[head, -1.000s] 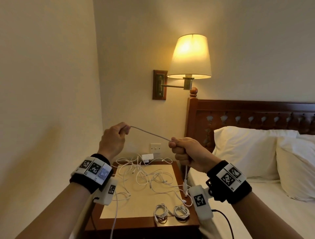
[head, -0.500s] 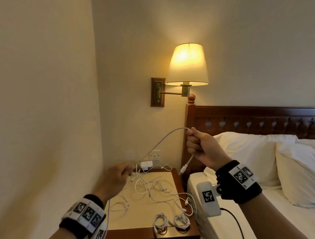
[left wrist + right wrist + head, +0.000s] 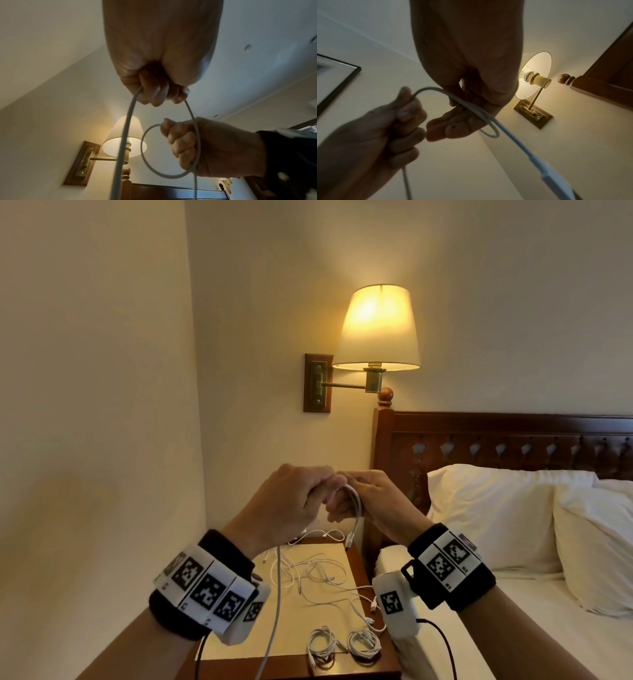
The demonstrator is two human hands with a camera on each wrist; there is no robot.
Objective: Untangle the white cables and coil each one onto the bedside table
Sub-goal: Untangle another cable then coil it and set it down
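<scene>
Both hands meet in the air above the bedside table point(image 3: 352, 556). My left hand point(image 3: 298, 498) grips a white cable point(image 3: 278, 594) in its curled fingers point(image 3: 154, 93); the long end hangs down past my left wrist. My right hand point(image 3: 371, 501) holds a small loop of the same cable point(image 3: 145, 151) with its fingers point(image 3: 453, 128) curled round it, and the connector end point(image 3: 349, 542) dangles below. A tangle of thin white cables point(image 3: 318, 573) lies on the table top. Two finished coils point(image 3: 322, 645) point(image 3: 364, 643) sit side by side at the table's front edge.
A lit wall lamp point(image 3: 376, 330) hangs above the table. The dark wooden headboard point(image 3: 496, 440) and the bed with white pillows point(image 3: 496, 515) are on the right. The wall point(image 3: 102, 440) runs close along the left. A white charger is plugged in behind the hands, mostly hidden.
The left hand rose from near the table and the right hand came down and left, so both now meet. A loop of cable now sits at the right hand.
</scene>
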